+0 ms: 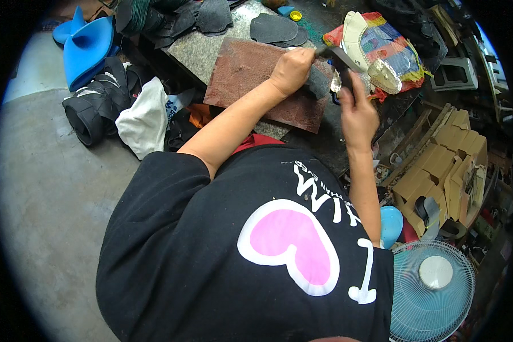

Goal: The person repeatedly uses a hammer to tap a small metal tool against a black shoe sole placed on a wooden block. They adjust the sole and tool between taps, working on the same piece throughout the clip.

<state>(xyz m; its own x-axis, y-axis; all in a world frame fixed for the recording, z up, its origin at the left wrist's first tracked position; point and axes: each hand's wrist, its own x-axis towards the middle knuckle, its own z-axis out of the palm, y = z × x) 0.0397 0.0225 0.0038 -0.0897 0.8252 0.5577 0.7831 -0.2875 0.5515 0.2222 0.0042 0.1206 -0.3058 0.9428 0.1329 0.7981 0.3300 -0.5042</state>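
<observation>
My right hand (359,118) grips a hammer (343,58), its dark head level with my left fist and its handle running down into my fingers. Closed at the far edge of a reddish-brown board (242,71), my left hand (292,71) is beside the hammer head. Whatever sits inside its fingers is hidden. Under and beside the left hand, a dark flat piece (317,84) lies on the board. Black sole-shaped pieces (272,28) rest just beyond, on the grey stone surface (194,57).
A colourful woven bag (396,48) with cream curved pieces (354,41) lies at the far right. Folded cardboard (439,165) and a fan (433,296) stand to my right. On the left are a blue plastic seat (88,54), black rolls (100,102) and a white cloth (142,122).
</observation>
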